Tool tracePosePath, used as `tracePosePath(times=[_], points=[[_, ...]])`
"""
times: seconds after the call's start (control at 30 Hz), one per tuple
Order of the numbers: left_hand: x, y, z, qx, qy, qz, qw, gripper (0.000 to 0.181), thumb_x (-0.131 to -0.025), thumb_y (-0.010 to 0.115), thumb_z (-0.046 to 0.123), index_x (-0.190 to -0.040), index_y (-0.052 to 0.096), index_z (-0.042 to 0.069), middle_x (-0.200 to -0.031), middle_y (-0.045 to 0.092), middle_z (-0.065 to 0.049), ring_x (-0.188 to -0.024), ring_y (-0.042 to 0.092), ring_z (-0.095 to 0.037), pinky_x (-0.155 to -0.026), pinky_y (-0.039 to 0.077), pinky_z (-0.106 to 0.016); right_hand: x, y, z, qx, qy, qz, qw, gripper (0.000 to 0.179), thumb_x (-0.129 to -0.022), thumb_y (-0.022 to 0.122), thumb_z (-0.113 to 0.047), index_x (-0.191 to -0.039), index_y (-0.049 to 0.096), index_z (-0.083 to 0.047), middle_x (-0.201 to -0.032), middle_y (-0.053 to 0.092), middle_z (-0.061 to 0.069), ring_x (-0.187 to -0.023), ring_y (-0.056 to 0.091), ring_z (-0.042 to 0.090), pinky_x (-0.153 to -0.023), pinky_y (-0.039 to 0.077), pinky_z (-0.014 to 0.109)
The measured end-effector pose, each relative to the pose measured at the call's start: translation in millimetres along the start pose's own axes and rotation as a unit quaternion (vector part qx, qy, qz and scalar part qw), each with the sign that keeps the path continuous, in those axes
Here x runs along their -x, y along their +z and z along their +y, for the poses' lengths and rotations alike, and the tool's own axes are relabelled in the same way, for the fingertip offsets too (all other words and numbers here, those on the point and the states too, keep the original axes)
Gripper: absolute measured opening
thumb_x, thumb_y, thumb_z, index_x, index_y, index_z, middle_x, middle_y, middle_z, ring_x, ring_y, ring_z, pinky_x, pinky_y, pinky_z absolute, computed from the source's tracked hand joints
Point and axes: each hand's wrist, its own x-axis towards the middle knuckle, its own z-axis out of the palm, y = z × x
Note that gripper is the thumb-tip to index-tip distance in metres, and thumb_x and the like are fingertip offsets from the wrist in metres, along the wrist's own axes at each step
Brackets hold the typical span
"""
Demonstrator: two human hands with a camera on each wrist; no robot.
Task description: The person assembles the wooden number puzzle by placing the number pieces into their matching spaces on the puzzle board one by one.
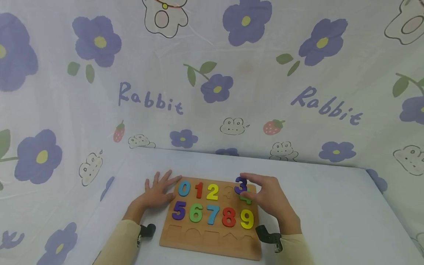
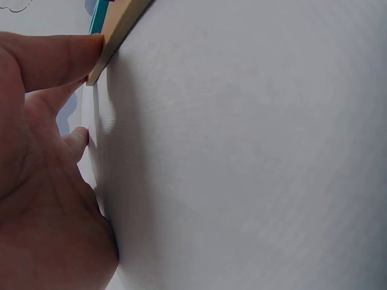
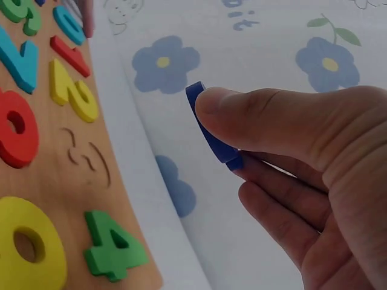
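Observation:
A wooden number puzzle board (image 1: 215,241) lies on the white table. Between thumb and fingers my right hand (image 1: 273,197) pinches a purple number 3 piece (image 1: 240,186), held up above the board's far right part. In the right wrist view the 3 piece (image 3: 211,127) is seen nearly edge-on, apart from the board. The 3-shaped recess (image 1: 229,191) shows bare between the yellow 2 (image 1: 212,192) and the green 4 (image 1: 246,197). My left hand (image 1: 157,193) rests with fingers spread at the board's left edge, thumb touching the edge.
Blue 0 (image 1: 184,188) and red 1 (image 1: 198,190) sit in the far row. The near row holds 5 (image 1: 179,211), 6, 7, 8 and 9 (image 1: 247,219). Shape outlines run along the board's near side. A patterned cloth (image 1: 205,121) hangs behind the table (image 1: 334,217).

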Motion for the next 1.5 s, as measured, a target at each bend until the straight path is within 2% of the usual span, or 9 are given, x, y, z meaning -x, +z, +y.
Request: tracePosePath(times=[0.23, 0.6, 0.83, 1.0, 1.2, 1.5], points=[[0.0, 0.2, -0.5, 0.001, 0.001, -0.001, 1.0000, 0.068, -0.104, 0.065, 0.028, -0.169, 0.044, 0.030, -0.185, 0.011, -0.017, -0.166, -0.016, -0.056, -0.122, -0.022, -0.082, -10.4, 21, 0, 0.000, 0.014, -0.041, 0.9991, 0.058, -0.091, 0.092, -0.024, -0.145, 0.073, -0.019, -0.141, 0.077, 0.003, -0.140, 0.067, 0.035, -0.116, 0.054, 0.059], [1.2, -0.7, 0.4, 0.001, 0.007, 0.001, 1.0000, 0.068, -0.104, 0.065, 0.029, -0.169, 0.044, 0.030, -0.185, 0.011, -0.017, -0.167, -0.016, -0.056, -0.122, -0.022, -0.081, -15.6, 47, 3, -0.026, 0.051, -0.061, 0.9965, 0.055, -0.090, 0.092, -0.017, -0.143, 0.075, -0.020, -0.142, 0.076, 0.004, -0.141, 0.066, 0.037, -0.118, 0.052, 0.059], [1.9, -1.3, 0.8, 0.002, 0.007, 0.001, 1.0000, 0.068, -0.104, 0.063, 0.028, -0.169, 0.044, 0.032, -0.185, 0.011, -0.017, -0.167, -0.016, -0.056, -0.122, -0.022, -0.082, -16.9, 56, 5, -0.024, 0.075, -0.075, 0.9940, 0.057, -0.090, 0.092, -0.017, -0.144, 0.074, -0.019, -0.141, 0.076, 0.008, -0.137, 0.068, 0.036, -0.118, 0.052, 0.059], [6.0, -4.4, 4.0, 0.006, 0.007, 0.000, 1.0000, 0.068, -0.103, 0.064, 0.030, -0.169, 0.044, 0.034, -0.185, 0.012, -0.016, -0.167, -0.016, -0.055, -0.122, -0.022, -0.081, -17.2, 63, 7, -0.014, 0.076, -0.084, 0.9935, 0.058, -0.091, 0.091, -0.018, -0.146, 0.073, -0.020, -0.140, 0.076, 0.006, -0.135, 0.068, 0.033, -0.119, 0.052, 0.057], [10.0, -9.5, 12.7, 0.024, 0.009, -0.006, 0.9997, 0.068, -0.102, 0.065, 0.027, -0.168, 0.047, 0.031, -0.184, 0.013, -0.019, -0.166, -0.015, -0.057, -0.122, -0.021, -0.082, -18.3, 67, 7, -0.014, 0.076, -0.085, 0.9934, 0.057, -0.093, 0.090, -0.020, -0.147, 0.072, -0.020, -0.142, 0.075, 0.006, -0.136, 0.068, 0.033, -0.118, 0.053, 0.057], [5.7, -5.2, 7.3, 0.011, 0.001, -0.004, 0.9999, 0.068, -0.103, 0.064, 0.028, -0.169, 0.044, 0.033, -0.185, 0.011, -0.017, -0.166, -0.016, -0.056, -0.123, -0.022, -0.081, -19.4, 67, 6, 0.005, 0.070, -0.091, 0.9934, 0.056, -0.092, 0.090, -0.019, -0.146, 0.073, -0.019, -0.141, 0.076, 0.006, -0.135, 0.068, 0.033, -0.118, 0.053, 0.057]])
